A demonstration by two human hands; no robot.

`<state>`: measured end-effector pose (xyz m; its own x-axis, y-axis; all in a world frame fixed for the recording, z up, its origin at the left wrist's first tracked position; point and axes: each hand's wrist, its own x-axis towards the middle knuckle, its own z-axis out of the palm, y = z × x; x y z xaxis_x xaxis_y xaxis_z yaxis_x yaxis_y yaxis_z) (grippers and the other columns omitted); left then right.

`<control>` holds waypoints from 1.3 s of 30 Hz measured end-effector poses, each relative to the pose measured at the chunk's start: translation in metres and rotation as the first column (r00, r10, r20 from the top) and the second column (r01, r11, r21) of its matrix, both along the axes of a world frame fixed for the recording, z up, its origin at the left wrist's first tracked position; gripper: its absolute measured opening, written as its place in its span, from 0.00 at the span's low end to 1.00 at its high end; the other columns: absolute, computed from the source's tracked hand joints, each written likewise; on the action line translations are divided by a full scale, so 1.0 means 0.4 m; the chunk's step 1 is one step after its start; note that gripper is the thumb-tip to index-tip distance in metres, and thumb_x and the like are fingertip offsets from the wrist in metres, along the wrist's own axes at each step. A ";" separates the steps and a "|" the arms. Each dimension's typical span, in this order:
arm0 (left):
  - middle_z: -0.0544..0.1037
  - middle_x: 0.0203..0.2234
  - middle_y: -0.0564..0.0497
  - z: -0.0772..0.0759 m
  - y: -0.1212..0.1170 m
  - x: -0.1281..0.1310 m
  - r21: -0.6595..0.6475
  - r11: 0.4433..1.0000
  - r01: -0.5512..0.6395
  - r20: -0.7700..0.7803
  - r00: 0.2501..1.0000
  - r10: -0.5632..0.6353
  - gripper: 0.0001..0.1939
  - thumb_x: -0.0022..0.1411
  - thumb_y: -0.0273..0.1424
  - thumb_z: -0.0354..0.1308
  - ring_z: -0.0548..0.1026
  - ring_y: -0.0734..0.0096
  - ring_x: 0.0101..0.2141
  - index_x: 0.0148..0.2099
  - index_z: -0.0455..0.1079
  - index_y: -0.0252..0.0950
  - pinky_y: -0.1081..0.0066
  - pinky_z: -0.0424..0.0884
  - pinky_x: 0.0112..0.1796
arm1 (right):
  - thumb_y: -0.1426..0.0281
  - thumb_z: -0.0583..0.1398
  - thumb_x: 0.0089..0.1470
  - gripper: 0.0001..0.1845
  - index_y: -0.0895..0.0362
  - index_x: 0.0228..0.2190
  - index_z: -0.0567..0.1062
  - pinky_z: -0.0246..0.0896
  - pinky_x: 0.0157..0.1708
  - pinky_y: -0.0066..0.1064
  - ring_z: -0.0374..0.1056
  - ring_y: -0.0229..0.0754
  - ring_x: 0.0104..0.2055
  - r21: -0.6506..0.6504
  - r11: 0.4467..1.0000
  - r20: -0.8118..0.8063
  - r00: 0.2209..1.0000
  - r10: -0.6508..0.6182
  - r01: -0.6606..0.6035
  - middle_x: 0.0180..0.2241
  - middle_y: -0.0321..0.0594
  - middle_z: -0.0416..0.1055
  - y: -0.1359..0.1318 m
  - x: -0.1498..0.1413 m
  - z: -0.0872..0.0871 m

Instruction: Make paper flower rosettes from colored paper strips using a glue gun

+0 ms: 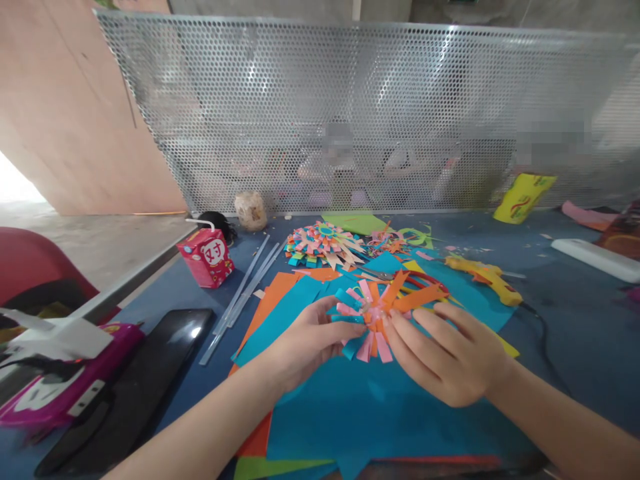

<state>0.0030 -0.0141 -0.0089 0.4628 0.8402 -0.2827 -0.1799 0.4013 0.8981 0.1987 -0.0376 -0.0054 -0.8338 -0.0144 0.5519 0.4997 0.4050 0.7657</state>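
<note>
A paper flower (pixel 379 312) of pink, orange and blue strips sits over sheets of blue paper (pixel 350 407). My left hand (pixel 307 340) pinches its left side, thumb and fingers closed on the blue and pink strips. My right hand (pixel 445 353) presses on its right lower edge, fingers curled onto the strips. Both hands hold the flower just above the sheets. Orange sheets (pixel 277 287) lie under the blue ones.
A finished multicoloured paper flower (pixel 323 243) lies further back. A yellow glue gun (pixel 483 277) lies to the right, glue sticks (pixel 245 290) and a red drink carton (pixel 206 257) to the left. A black tablet (pixel 145 373) lies near left. A perforated metal screen (pixel 350 113) stands behind.
</note>
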 end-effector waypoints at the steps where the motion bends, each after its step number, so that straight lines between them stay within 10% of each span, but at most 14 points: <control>1: 0.68 0.24 0.56 0.000 0.000 -0.001 -0.003 1.000 -0.003 0.010 1.000 0.004 0.18 0.41 0.30 0.66 0.67 0.78 0.21 0.32 0.60 0.36 0.73 0.56 0.24 | 0.75 0.54 0.52 0.09 0.56 0.27 0.75 0.58 0.27 0.36 0.65 0.40 0.29 -0.002 1.000 0.000 1.000 0.005 -0.005 0.29 0.36 0.74 0.000 0.000 -0.001; 15: 0.72 0.28 0.52 -0.013 0.003 0.000 0.186 0.982 -0.026 -0.125 0.991 0.050 0.20 0.43 0.29 0.64 0.69 0.75 0.26 0.40 0.64 0.35 0.74 0.60 0.26 | 0.75 0.52 0.54 0.12 0.57 0.29 0.75 0.58 0.30 0.36 0.64 0.39 0.31 -0.031 0.999 -0.003 1.000 0.008 -0.008 0.32 0.39 0.73 -0.002 -0.008 -0.005; 39: 0.72 0.26 0.53 -0.010 0.012 -0.003 0.069 0.996 -0.057 0.034 0.998 0.055 0.15 0.46 0.32 0.62 0.70 0.74 0.25 0.38 0.65 0.36 0.74 0.62 0.26 | 0.77 0.55 0.52 0.07 0.59 0.31 0.74 0.60 0.30 0.36 0.66 0.40 0.29 -0.150 0.989 -0.126 0.992 -0.001 -0.018 0.30 0.39 0.75 0.015 -0.004 -0.026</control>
<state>0.0017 -0.0095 -0.0127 0.4224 0.8822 -0.2084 -0.2300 0.3266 0.9167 0.1970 -0.0315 -0.0157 -0.7581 0.0701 0.6484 0.5841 0.5152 0.6272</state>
